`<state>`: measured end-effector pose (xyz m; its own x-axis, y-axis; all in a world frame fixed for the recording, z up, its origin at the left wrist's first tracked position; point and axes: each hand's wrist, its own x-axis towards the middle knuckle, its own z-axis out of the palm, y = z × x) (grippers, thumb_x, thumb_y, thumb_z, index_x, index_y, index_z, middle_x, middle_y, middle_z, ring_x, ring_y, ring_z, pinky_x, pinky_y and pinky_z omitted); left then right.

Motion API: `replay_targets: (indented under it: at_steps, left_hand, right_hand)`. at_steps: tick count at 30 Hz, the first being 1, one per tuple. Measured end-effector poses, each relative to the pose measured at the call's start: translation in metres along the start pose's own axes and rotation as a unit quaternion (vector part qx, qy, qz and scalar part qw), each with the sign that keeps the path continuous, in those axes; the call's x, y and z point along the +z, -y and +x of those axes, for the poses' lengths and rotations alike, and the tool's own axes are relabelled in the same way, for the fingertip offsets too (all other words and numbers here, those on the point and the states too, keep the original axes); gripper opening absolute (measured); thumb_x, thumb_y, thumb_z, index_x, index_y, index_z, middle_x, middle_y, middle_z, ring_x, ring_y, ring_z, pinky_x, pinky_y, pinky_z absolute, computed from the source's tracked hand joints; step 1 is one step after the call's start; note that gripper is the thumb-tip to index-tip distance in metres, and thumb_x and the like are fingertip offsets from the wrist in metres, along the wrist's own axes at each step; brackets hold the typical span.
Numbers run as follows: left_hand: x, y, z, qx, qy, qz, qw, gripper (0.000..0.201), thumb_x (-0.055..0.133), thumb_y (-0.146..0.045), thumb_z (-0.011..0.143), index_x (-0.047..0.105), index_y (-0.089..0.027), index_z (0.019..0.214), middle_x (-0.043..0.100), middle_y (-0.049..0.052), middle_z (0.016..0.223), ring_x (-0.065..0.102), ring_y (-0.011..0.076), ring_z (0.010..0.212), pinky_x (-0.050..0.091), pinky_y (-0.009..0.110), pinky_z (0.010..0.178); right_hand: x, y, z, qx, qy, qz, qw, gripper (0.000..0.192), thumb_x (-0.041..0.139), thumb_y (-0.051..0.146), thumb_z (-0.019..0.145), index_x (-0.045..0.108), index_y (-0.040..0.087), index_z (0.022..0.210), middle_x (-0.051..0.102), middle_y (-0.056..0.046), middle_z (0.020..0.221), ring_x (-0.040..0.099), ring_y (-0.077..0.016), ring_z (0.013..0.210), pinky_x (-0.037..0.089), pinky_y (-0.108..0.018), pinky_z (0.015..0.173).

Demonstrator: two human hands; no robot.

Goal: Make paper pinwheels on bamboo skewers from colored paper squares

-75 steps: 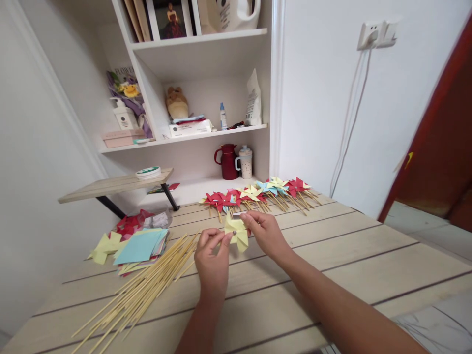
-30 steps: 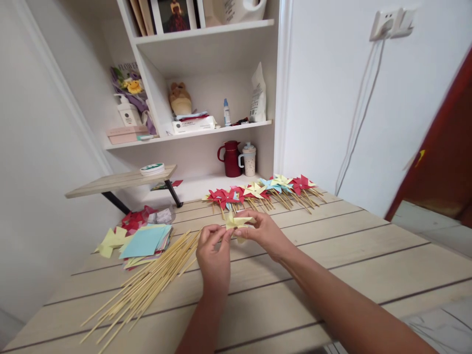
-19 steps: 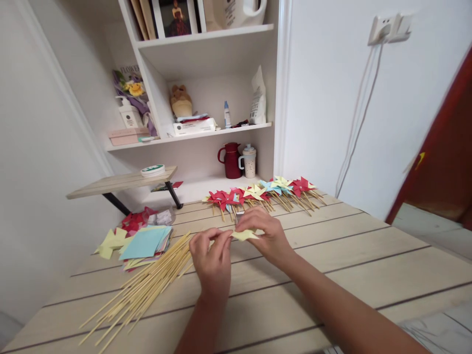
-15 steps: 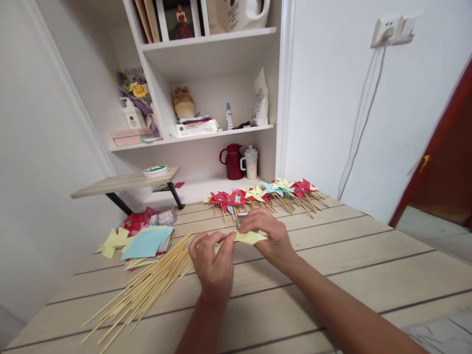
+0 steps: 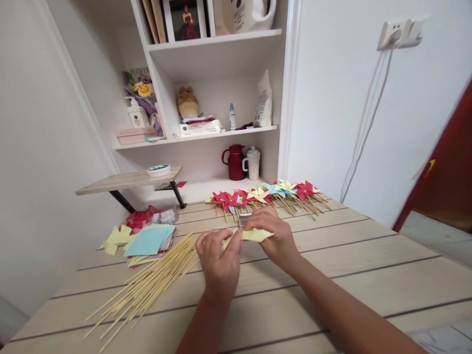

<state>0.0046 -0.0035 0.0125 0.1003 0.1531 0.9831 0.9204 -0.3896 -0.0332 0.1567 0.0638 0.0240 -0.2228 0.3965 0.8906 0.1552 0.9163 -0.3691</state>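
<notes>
On the shelf (image 5: 206, 135) behind our table (image 5: 332, 265) we see a red jug (image 5: 233, 162), a lidded cup (image 5: 252, 163) and a white pouch (image 5: 263, 98); their contents are hidden. Our left hand (image 5: 218, 263) and right hand (image 5: 275, 236) both pinch a folded yellow paper piece (image 5: 254, 235), fingers narrowed on its edges, just above the tabletop. It lies nearly flat, its long axis running left to right. Bamboo sticks (image 5: 151, 282) fan out to our left, finished pinwheels (image 5: 265, 194) lie beyond.
</notes>
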Motion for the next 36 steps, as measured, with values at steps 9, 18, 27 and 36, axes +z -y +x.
replay_targets:
  at_steps: [9, 18, 27, 36]
  left_hand:
    - [0.013, 0.003, -0.012, -0.137, 0.133, -0.076, 0.979, 0.02, 0.059, -0.027, 0.094, 0.073, -0.026, 0.108, 0.067, 0.004, 0.093, 0.061, 0.019, 0.09, 0.04, 0.037, 0.088]
    - [0.02, 0.007, -0.02, -0.237, 0.256, -0.124, 0.929, 0.031, 0.052, -0.037, 0.098, 0.064, -0.026, 0.124, 0.072, 0.004, 0.098, 0.063, 0.0191, 0.09, 0.039, 0.037, 0.089]
    - [0.012, 0.018, -0.021, -0.337, 0.146, -0.173, 0.914, 0.041, 0.035, -0.036, 0.101, 0.072, -0.02, 0.103, 0.069, 0.002, 0.072, 0.063, 0.0162, 0.069, 0.046, 0.03, 0.073]
    - [0.001, 0.08, -0.021, -0.421, 0.205, 0.06, 0.881, 0.025, 0.049, -0.022, 0.092, 0.073, -0.018, 0.097, 0.074, 0.005, 0.087, 0.067, 0.0189, 0.082, 0.048, 0.028, 0.075]
  right_hand:
    - [0.002, -0.02, -0.004, 0.036, 0.006, -0.021, 0.999, 0.013, 0.061, 0.016, 0.084, 0.071, 0.024, 0.082, 0.069, -0.004, 0.083, 0.062, -0.0247, 0.084, 0.046, -0.041, 0.081]
    - [0.004, -0.031, -0.008, 0.062, 0.029, -0.03, 0.997, 0.013, 0.064, 0.014, 0.083, 0.071, 0.024, 0.083, 0.071, -0.004, 0.083, 0.062, -0.0246, 0.085, 0.046, -0.04, 0.082]
    - [-0.004, -0.037, -0.005, 0.149, -0.015, 0.017, 0.989, 0.009, 0.072, 0.032, 0.08, 0.072, 0.023, 0.079, 0.072, -0.002, 0.084, 0.064, -0.0221, 0.082, 0.048, -0.036, 0.078]
    - [-0.005, -0.049, -0.006, 0.281, -0.06, 0.096, 0.953, 0.02, 0.077, 0.038, 0.073, 0.074, 0.021, 0.082, 0.073, -0.003, 0.081, 0.064, -0.0232, 0.08, 0.049, -0.038, 0.078]
